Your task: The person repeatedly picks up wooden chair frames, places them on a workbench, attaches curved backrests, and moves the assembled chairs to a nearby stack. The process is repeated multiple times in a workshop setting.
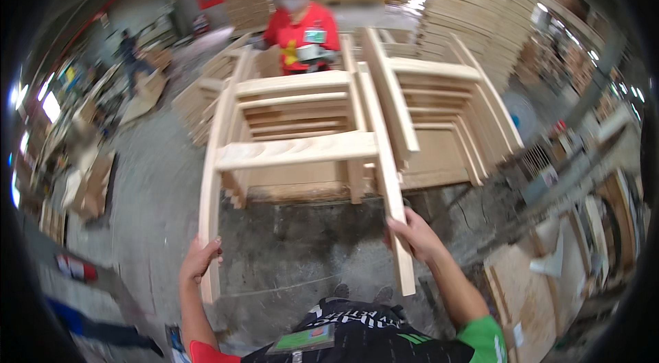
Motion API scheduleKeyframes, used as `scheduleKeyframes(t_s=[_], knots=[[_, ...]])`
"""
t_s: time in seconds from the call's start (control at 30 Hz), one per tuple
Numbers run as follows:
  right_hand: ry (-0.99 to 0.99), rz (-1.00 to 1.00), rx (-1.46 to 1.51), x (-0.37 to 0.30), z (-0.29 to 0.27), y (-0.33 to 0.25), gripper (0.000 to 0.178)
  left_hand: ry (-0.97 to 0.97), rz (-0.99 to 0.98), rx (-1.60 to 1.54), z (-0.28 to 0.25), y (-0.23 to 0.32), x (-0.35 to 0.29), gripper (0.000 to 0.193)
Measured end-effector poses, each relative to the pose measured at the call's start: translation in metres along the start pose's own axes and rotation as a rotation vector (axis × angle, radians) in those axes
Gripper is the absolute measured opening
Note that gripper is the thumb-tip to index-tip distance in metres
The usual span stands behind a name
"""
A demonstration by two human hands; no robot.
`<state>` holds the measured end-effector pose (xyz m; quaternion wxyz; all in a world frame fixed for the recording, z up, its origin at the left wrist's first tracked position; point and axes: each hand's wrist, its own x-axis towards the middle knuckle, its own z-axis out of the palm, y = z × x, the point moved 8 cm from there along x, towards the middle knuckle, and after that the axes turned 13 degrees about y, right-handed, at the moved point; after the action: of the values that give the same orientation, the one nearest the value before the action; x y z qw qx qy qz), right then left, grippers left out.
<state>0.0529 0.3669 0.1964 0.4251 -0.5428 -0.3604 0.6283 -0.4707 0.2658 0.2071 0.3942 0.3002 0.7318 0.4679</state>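
A pale wooden frame (296,149), two long legs joined by crossbars, stretches out before me with its near ends over the floor. Wrapped round its left leg, close to the near end, is my left hand (200,259). My right hand (416,235) grips the right leg, a little higher up from that leg's end. Both hands are closed on the wood. Beyond the held frame, similar frames are nested in a stack (295,99), and its far part overlaps them. A second stack of wooden frames (439,75) stands to the right.
Across the stacks stands a person in a red shirt (322,27), wearing a dark cap. Tall piles of boards (473,6) rise at the back right. A fan (519,112) stands at the right, above a wooden panel (528,287). Cardboard (89,184) lies at the left.
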Motion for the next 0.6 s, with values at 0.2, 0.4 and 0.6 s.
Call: scheduleKeyframes(t_s=[0.2, 0.4, 0.6], knots=[[0.269, -0.189, -0.378, 0.030, 0.019, -0.026, 0.051, 0.077, 0.133, 0.147, 0.003, 0.028, 0.042, 0.027], [0.450, -0.492, -0.489, -0.023, -0.020, -0.010, 0.062, 0.215, 0.349, 0.566, 0.018, -0.009, -0.010, 0.047], [0.622, -0.812, -0.592, -0.162, -0.116, 0.001, 0.058, 0.157, 0.020, 0.281, 0.084, -0.041, -0.068, 0.029]])
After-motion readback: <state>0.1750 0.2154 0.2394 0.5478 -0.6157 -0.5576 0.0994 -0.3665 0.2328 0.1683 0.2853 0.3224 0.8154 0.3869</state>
